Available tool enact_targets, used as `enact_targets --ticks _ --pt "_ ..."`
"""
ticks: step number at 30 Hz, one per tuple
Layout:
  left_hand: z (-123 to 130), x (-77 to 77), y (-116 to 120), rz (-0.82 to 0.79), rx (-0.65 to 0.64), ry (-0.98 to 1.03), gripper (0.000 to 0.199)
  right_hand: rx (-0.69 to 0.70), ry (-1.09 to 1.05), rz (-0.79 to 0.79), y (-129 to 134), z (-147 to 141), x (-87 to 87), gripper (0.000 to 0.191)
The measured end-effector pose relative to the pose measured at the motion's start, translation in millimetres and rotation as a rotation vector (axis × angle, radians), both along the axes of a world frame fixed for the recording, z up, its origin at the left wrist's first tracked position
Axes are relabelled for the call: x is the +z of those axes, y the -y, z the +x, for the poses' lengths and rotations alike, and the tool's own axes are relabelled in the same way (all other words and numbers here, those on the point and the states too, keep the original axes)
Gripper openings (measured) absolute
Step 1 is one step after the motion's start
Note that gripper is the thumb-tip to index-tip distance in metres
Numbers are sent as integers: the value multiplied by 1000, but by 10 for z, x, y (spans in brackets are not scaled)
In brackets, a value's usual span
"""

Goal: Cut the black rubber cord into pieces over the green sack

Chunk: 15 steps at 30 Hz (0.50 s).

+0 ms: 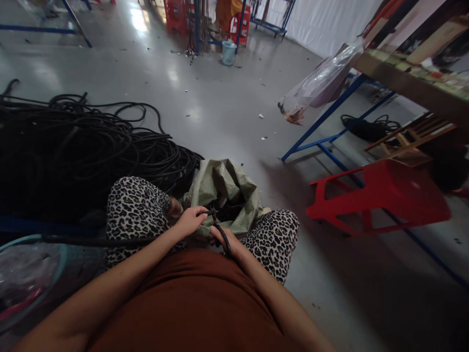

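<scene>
My left hand [190, 221] pinches the end of a black cord [209, 212] between thumb and fingers. My right hand [227, 240] is closed round the black handles of what look like scissors [222, 233]. Their jaws are up at the cord's end, close to my left fingertips; whether they are parted is too small to tell. Just beyond and below both hands, an open greenish woven sack [249, 193] stands between my knees, its rim folded out. Dark material lies inside, its kind hidden in shadow. A length of black cord [98, 241] also runs across my left thigh.
A big heap of black cord [91, 142] lies to the left, above a light-blue basket [62, 259] with plastic bags in it. On the right are a red stool [399, 193] and a blue-legged table [414, 80] with a plastic bag [322, 73] hanging off it.
</scene>
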<state>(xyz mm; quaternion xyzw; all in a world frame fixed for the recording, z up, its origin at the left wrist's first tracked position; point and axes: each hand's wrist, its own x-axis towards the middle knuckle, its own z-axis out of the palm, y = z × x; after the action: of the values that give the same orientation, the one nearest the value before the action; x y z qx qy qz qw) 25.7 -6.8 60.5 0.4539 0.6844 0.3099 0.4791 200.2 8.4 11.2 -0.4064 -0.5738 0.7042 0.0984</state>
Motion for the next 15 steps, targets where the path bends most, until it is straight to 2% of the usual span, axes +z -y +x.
enact_targets --ticks 5,9,15 --pt "-5 -39 6 0 -36 -66 30 -25 28 -40 12 -13 -66 52" --pt "-18 -37 12 62 -130 -183 29 -24 23 -97 22 -16 -116 52" --pt "-33 -40 25 104 -201 -310 31 -3 21 -77 20 8 -90 52"
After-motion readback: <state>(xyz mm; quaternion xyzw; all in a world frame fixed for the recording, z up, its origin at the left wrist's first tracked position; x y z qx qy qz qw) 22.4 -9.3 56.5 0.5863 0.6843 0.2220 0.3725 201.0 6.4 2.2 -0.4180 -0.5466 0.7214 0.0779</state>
